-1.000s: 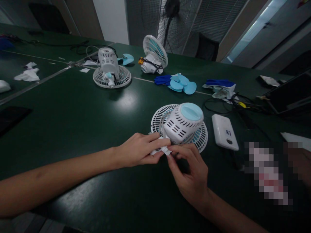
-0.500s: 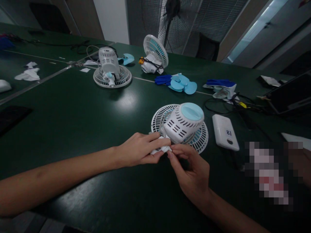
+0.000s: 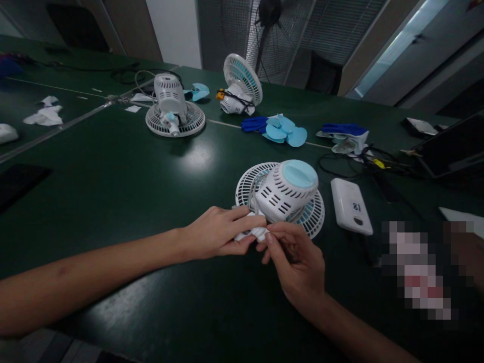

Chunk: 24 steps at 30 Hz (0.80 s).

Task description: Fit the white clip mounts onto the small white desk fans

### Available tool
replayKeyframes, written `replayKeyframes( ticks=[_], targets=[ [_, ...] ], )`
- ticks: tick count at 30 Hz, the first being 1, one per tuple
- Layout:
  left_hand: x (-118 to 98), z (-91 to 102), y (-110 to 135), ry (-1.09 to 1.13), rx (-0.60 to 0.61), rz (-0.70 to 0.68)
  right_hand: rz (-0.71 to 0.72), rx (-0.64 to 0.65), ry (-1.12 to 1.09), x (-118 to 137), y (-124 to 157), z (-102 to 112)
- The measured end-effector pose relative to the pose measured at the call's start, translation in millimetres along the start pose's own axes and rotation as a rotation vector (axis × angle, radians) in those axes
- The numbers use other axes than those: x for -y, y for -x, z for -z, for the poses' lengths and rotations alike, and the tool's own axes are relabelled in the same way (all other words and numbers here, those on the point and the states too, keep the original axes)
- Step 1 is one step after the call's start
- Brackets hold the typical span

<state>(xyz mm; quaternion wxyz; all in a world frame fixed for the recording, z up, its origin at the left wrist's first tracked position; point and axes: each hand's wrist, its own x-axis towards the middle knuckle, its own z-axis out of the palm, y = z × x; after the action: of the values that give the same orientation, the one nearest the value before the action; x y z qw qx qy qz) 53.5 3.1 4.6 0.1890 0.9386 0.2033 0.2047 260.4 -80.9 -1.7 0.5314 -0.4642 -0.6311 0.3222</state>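
A small white fan [image 3: 278, 201] lies face down on the green table, its grille underneath and its pale blue base cap [image 3: 300, 174] tilted upward. At its near edge, my left hand [image 3: 223, 232] is closed around a crumpled white piece [image 3: 260, 233], which looks like paper or thin plastic. My right hand [image 3: 298, 262] pinches the right end of this same piece between thumb and fingers. What lies under the white piece is hidden by my fingers. A grey cord [image 3: 252, 194] loops beside the fan's body, just above my left fingers.
Beyond stand two more small fans [image 3: 170, 103] [image 3: 240, 85]. Light blue fan blades [image 3: 285, 130] rest by blue gloves [image 3: 253, 124]. To the right are a white power bank-like device [image 3: 351, 205], black cables [image 3: 340, 174] and a dark screen [image 3: 449, 143]. A dark flat object [image 3: 20, 184] lies left.
My right fingers have shifted slightly, and more of the white piece's right end shows between them. My left hand and the fan have stayed in place.
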Motion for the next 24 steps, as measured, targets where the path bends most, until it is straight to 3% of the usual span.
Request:
replayKeyframes(
  ticks=[7,12,16,24],
  targets=[
    [-1.2,1.3,-0.3,-0.023,-0.008,-0.010,0.019,-0.019,0.004,-2.0,3.1,1.4],
    [-1.7,0.9,-0.5,-0.005,-0.021,-0.015,0.154,-0.062,0.142,2.7,1.3,2.1],
    [-0.4,-0.4,-0.6,-0.020,-0.046,-0.029,0.307,-0.020,0.306,6.3,-1.0,2.8],
    [-0.1,-1.2,-0.7,-0.016,-0.035,-0.024,0.274,-0.032,0.309,2.6,0.5,2.6]
  ],
)
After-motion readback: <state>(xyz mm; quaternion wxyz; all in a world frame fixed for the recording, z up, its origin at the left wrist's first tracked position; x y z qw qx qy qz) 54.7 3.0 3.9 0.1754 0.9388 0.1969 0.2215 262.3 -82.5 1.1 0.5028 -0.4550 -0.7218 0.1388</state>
